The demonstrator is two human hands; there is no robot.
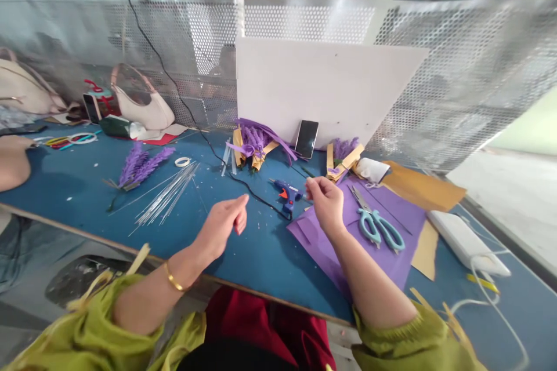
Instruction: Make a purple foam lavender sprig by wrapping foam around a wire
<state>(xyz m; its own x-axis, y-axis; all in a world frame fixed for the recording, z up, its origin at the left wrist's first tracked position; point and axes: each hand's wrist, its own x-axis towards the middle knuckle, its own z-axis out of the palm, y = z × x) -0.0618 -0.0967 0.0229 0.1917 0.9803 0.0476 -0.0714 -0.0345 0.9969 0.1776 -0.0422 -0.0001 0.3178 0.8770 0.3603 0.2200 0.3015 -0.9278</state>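
Observation:
My left hand [224, 221] hovers above the near middle of the blue table, thumb pressed to curled fingers. Whatever it may hold is too small to see. To its right, my right hand [325, 202] is closed in a pinch over the edge of the purple paper [313, 237]; a thin dark line shows near its fingertips, but I cannot tell if it is gripped. Between the hands and slightly beyond lies a blue glue gun [289, 196] with an orange trigger. Scissors with light blue handles [378, 223] rest on the purple paper, right of my right hand.
Thin wires [167, 194], a tape roll [182, 162] and purple flower sprigs [141, 165] lie left. Wrapped purple bouquets [252, 145] and a phone [307, 139] stand by a white board [322, 87]. A white power bank [467, 242] is right. Another person's arm [13, 162] shows far left.

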